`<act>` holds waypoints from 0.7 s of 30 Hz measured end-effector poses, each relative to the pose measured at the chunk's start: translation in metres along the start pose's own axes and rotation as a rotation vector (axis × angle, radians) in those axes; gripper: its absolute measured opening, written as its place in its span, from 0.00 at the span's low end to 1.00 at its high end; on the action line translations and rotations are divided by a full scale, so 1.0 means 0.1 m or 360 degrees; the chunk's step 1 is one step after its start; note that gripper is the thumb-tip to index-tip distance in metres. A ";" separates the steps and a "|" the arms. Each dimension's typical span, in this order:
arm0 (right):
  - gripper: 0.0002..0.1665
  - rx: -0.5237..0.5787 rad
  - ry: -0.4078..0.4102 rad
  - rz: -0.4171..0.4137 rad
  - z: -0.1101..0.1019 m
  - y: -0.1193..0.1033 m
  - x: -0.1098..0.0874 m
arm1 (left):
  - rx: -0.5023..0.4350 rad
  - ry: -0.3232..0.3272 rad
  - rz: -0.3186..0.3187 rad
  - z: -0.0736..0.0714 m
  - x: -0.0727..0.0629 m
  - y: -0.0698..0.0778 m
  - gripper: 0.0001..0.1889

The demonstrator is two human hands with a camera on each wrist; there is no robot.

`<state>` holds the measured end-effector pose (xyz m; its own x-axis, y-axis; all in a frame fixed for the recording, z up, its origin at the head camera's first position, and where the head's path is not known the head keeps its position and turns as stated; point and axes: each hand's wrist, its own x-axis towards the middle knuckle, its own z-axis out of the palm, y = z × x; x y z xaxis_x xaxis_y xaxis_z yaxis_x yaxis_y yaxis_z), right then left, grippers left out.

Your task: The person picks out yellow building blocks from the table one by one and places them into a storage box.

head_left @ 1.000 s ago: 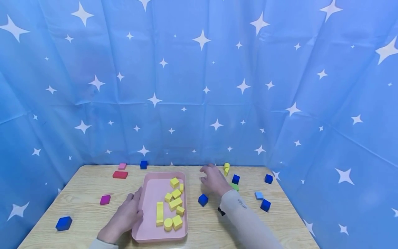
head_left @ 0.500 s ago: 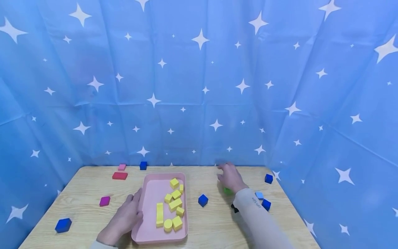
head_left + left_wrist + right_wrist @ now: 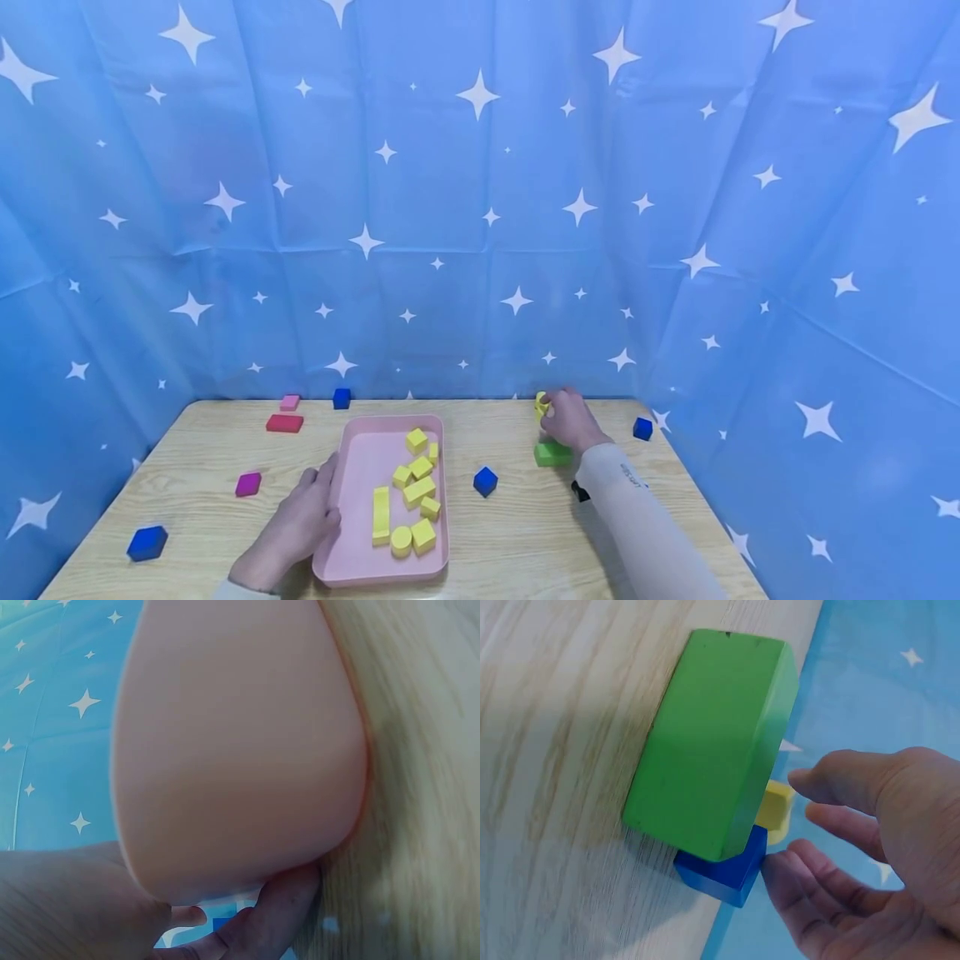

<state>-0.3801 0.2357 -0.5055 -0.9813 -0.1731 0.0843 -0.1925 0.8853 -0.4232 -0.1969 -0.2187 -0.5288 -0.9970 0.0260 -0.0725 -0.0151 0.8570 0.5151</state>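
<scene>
My left hand (image 3: 296, 521) holds the pink tray (image 3: 356, 533) at its left side. In the left wrist view its fingers (image 3: 289, 904) reach beneath the tray's corner. Several yellow blocks (image 3: 381, 517) lie in the tray, mostly towards its right side. At the far right of the table, my right hand (image 3: 573, 421) hovers at some yellow blocks (image 3: 541, 401), partly hiding them. The right wrist view shows thumb and fingers spread apart, a yellow block (image 3: 778, 810) beyond the gap. Close by are a green block (image 3: 705, 742) and a blue block (image 3: 724, 877).
A blue cube (image 3: 485, 482) lies right of the tray, another blue cube (image 3: 642, 428) near the right edge. Leftward are a magenta block (image 3: 248, 484), a red block (image 3: 285, 423), a pink block (image 3: 290, 402) and blue blocks (image 3: 147, 543). A starry blue curtain (image 3: 480, 208) surrounds the table.
My right hand has moved rightward across the far part of the table to the yellow blocks, uncovering the green block's front. The left hand stays at the tray.
</scene>
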 end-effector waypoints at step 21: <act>0.24 -0.0040 -0.0131 -0.0086 -0.03 0.06 0.16 | -0.0025 0.0019 -0.0015 0.02 0.01 -0.01 0.48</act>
<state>-0.3967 0.2394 -0.5036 -0.9664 -0.2550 0.0318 -0.2464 0.8841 -0.3972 -0.1973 -0.2187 -0.5311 -0.9977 0.0120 -0.0672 -0.0254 0.8491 0.5276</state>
